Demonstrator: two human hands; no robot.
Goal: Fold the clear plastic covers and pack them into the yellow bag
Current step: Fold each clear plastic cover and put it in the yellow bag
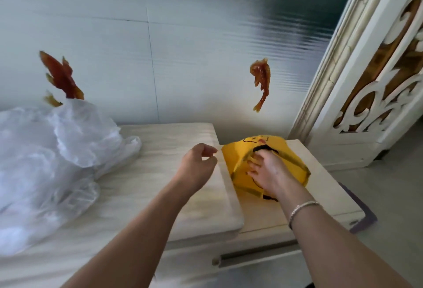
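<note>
Nearest us, two bare forearms reach forward; the right one wears a thin silver bracelet (302,207). Our right hand (267,168) lies spread on the crumpled yellow bag with black drawn markings (288,152), fingers straight and pressing into it. The bag sits on the lower pale wooden surface (320,173), toward its far edge. Our left hand (196,162) hovers over the right edge of the higher pale wood-grain surface (160,173), fingers loosely curled, holding nothing we can make out. The heap of clear crumpled plastic covers (45,162) fills that surface's left side. Beyond, the wall shows two orange-red fish decorations (261,79).
</note>
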